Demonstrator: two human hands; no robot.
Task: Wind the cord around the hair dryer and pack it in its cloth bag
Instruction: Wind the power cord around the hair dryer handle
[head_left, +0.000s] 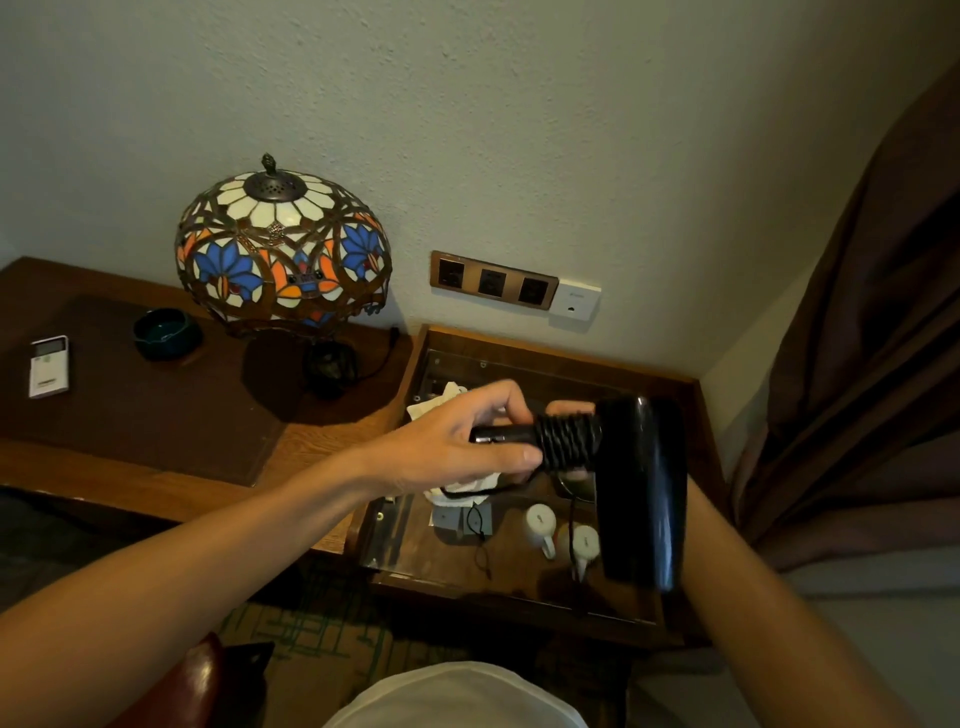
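A black hair dryer (641, 488) hangs in the air over the glass-topped side table, its handle pointing left. Several turns of black cord (566, 441) lie wound round the handle near the body. My left hand (457, 441) is closed round the handle's free end and the cord, thumb pressing on the coils. My right hand (569, 408) is mostly hidden behind the dryer; only fingertips show above and below the coils, gripping the handle. A loose stretch of cord (571, 525) dangles below. The white cloth bag (457, 491) lies crumpled on the glass under my left hand.
The side table's wooden rim (519, 343) frames a glass top over two white cups (540, 527). On the desk (156, 415) at left stand a stained-glass lamp (283, 249), a dark ashtray (166, 332) and a white remote (48, 366). Wall sockets (493, 280) sit behind; a brown curtain (857, 364) hangs right.
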